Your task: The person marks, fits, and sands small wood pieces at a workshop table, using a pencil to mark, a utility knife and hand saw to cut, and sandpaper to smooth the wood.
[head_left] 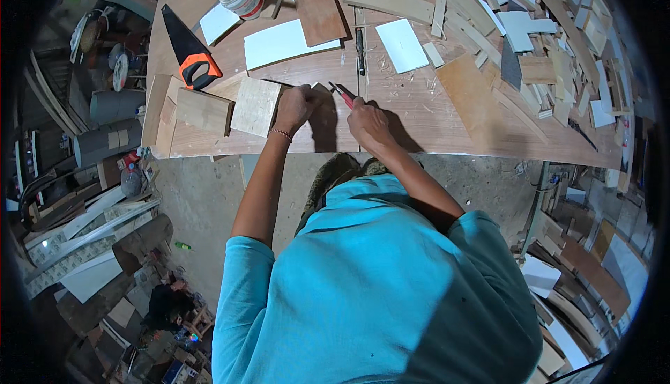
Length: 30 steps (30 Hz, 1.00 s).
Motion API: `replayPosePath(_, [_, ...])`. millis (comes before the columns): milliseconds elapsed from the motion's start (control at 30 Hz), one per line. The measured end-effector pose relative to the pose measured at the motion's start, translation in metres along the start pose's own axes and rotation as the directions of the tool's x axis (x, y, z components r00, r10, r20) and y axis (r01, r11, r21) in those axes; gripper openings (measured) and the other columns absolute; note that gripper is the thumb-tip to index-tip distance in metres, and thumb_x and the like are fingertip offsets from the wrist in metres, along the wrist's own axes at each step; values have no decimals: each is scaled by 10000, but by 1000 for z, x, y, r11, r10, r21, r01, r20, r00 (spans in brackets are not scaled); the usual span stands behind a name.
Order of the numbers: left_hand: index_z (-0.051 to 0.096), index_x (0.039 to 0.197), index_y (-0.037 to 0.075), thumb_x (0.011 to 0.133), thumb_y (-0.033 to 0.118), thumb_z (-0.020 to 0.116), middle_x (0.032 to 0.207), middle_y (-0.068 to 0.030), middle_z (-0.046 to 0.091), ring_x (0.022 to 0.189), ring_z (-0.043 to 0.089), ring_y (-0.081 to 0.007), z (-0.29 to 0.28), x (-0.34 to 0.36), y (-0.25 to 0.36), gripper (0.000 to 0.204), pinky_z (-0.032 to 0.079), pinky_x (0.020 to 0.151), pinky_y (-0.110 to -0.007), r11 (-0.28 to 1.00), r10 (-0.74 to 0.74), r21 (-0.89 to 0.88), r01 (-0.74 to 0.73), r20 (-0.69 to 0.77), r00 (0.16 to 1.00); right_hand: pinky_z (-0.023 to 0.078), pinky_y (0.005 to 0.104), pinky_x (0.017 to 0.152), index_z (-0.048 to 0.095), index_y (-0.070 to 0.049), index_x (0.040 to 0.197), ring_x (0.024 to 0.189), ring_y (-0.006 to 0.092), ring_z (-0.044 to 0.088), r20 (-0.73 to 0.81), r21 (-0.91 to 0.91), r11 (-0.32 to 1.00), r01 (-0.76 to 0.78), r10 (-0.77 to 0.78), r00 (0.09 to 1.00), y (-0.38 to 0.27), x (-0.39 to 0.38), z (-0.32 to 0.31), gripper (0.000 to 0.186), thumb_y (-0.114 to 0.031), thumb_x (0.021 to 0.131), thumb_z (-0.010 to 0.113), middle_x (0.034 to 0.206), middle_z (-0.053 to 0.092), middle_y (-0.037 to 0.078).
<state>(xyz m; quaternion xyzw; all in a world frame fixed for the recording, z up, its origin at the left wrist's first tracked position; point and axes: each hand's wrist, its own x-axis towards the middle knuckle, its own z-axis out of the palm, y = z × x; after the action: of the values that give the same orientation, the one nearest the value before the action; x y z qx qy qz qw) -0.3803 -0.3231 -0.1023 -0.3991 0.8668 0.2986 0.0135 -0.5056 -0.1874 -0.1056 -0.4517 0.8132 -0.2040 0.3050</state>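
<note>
My left hand (296, 108) has curled fingers at a small piece of wood (317, 89), beside the right edge of a pale square wooden board (255, 107); its grip is partly hidden. Just to the right, my right hand (368, 122) grips a slim red-handled tool (345, 96), its dark tip pointing up-left toward that piece. A tan wooden block (204, 110) lies left of the square board, and a handsaw (195, 62) with an orange and black handle lies behind it. A long dark strip (360, 53) lies on the worktable (398, 98) beyond my right hand.
White panels (400, 46), a brown board (319, 14) and a jar (242, 1) with sticks stand or lie at the back. Offcuts (530, 70) pile on the right. Stored boards (94, 237) crowd the left floor, where a person in dark clothing (167, 304) is low down.
</note>
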Motion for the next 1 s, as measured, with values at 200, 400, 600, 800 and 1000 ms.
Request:
replayPosePath(200, [607, 799, 38, 697, 192, 623, 743, -173, 609, 711, 591, -333, 16, -5, -2, 185, 467, 616, -405, 998, 2, 55, 4, -111, 994, 444, 501, 653, 451, 64, 855, 695, 414, 584, 78, -5, 994, 107, -106, 991, 0, 0, -12, 179, -91, 792, 386, 687, 570, 278])
replayPosePath(400, [570, 839, 47, 719, 176, 597, 716, -181, 593, 701, 578, -356, 21, -10, 4, 179, 456, 595, -443, 983, -37, 171, 63, -154, 987, 443, 503, 659, 441, 58, 872, 701, 415, 585, 127, 14, 995, 102, -103, 987, -3, -1, -23, 184, -99, 799, 379, 697, 571, 282])
replayPosePath(600, [561, 823, 41, 715, 121, 568, 708, -182, 588, 697, 577, -344, 27, -12, 6, 135, 457, 587, -438, 973, -15, 224, 63, -210, 978, 485, 459, 613, 452, 55, 878, 698, 394, 599, 137, -30, 990, 138, -133, 982, -4, -2, -23, 200, -119, 826, 367, 700, 585, 254])
replayPosePath(800, [561, 816, 39, 691, 46, 535, 699, -184, 586, 698, 582, -339, 29, -14, 10, 128, 463, 588, -432, 968, -44, 231, 98, -227, 973, 485, 464, 598, 453, 54, 875, 686, 392, 601, 134, -27, 986, 165, -160, 978, -2, 0, -21, 198, -120, 826, 373, 684, 583, 257])
replayPosePath(1000, [556, 796, 40, 672, 51, 559, 680, -190, 584, 677, 584, -356, 30, -16, 12, 125, 464, 574, -432, 966, -32, 241, 92, -242, 970, 468, 478, 583, 438, 47, 853, 661, 403, 590, 124, -18, 980, 196, -193, 973, -1, 1, -21, 189, -126, 835, 365, 672, 575, 261])
